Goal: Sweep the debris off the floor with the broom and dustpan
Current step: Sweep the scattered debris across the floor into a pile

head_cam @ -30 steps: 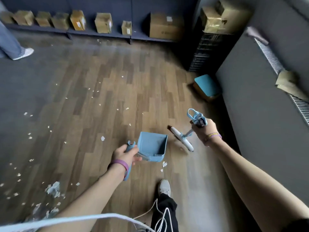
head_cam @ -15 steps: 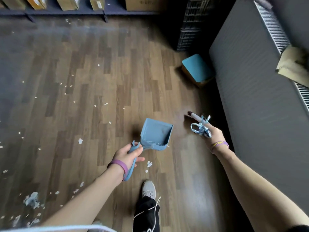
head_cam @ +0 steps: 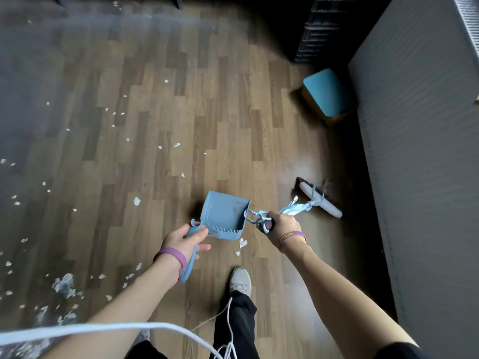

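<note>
Left grip (head_cam: pixel 185 238) clasps one dustpan (head_cam: pixel 225 211) by its handle, right grip (head_cam: pixel 285 225) clasps one broom (head_cam: pixel 320 200).

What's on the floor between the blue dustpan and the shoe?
Two small white scraps lie there, nearer the dustpan than the shoe. The head view shows it.

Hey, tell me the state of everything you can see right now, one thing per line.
Dustpan, held by its handle, looks empty.
Broom, handle gripped, head down near the floor.
Left hand, grips the dustpan handle.
Right hand, grips the broom handle.
Paper scraps, scattered on the floor, unswept.
Stool, upright beside the wall.
</note>
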Demonstrator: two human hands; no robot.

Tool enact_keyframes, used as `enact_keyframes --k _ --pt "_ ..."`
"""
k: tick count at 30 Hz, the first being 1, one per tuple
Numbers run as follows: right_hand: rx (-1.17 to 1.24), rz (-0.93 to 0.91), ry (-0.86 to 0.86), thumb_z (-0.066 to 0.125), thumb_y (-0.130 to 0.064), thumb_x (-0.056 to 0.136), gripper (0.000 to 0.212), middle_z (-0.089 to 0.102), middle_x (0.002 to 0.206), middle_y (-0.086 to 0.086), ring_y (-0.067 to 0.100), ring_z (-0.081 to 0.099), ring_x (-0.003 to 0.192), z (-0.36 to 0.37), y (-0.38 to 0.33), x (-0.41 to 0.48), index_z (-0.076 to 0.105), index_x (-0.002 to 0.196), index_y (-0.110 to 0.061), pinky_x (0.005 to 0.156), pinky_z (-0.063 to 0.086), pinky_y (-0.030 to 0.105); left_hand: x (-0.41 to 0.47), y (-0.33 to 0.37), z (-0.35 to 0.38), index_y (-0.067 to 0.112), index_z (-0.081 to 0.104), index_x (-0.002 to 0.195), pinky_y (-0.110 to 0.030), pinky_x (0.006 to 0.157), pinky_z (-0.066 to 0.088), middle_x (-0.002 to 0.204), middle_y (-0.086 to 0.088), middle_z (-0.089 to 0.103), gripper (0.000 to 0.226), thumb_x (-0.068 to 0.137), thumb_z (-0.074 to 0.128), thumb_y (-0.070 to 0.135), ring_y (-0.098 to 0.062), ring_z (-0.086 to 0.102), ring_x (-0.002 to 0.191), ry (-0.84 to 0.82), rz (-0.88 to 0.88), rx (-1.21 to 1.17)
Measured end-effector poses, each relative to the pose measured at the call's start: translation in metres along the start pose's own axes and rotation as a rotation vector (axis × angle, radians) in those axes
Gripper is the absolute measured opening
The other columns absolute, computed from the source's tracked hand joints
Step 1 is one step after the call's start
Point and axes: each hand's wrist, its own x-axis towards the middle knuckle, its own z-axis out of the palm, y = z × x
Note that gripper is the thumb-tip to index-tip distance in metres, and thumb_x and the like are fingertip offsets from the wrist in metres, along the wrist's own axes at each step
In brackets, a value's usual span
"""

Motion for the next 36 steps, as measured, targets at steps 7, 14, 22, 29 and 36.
enact_keyframes --k 7,14,22,29,36 --pt "-0.028 -0.039 -0.018 0.047 -0.036 0.086 0.024 0.054 0.079 0.011 0.037 0.059 0.087 0.093 -0.112 -0.052 0.056 0.096 -0.016 0.066 0.04 0.029 -0.011 -0.047 -0.118 0.021 0.063 0.094 -0.028 0.072 0.048 0.091 0.01 0.067 0.005 0.089 0.062 0.021 -0.018 0.07 0.084 0.035 0.0 -0.065" --pt "0.053 -0.057 0.039 0.051 -0.041 0.087 0.027 0.067 0.093 0.013 0.036 0.061 0.092 0.241 -0.272 -0.142 0.061 0.099 -0.018 0.068 0.042 0.031 -0.046 -0.122 -0.312 0.02 0.063 0.088 -0.026 0.063 0.044 0.088 0.003 0.068 0.002 0.087 0.065 0.02 -0.013 0.069 0.069 0.07 -0.014 -0.158" --pt "0.228 -0.098 -0.023 0.057 -0.044 0.087 0.031 0.069 0.102 0.012 0.033 0.061 0.1 0.376 -0.484 -0.243 0.064 0.102 -0.018 0.076 0.044 0.032 -0.1 -0.21 -0.496 0.02 0.061 0.084 -0.017 0.042 0.035 0.061 0.011 0.068 0.014 0.088 0.062 0.006 -0.007 0.064 0.043 0.239 -0.058 -0.3" --pt "0.317 -0.235 -0.17 0.062 -0.058 0.078 0.048 0.07 0.1 0.014 0.035 0.062 0.1 0.434 -0.605 -0.316 0.068 0.1 -0.015 0.082 0.049 0.035 -0.142 -0.256 -0.601 0.018 0.057 0.079 -0.016 0.038 0.038 0.066 0.005 0.067 0.019 0.091 0.057 0.003 -0.006 0.062 0.038 0.422 -0.051 -0.448" --pt "0.354 -0.235 -0.101 0.05 -0.048 0.089 0.042 0.068 0.099 0.018 0.038 0.062 0.094 0.422 -0.637 -0.325 0.066 0.095 -0.01 0.075 0.044 0.03 -0.152 -0.279 -0.65 0.014 0.064 0.078 -0.032 0.076 0.053 0.087 -0.015 0.065 0.015 0.084 0.064 0.001 -0.014 0.066 0.045 0.52 -0.012 -0.564"
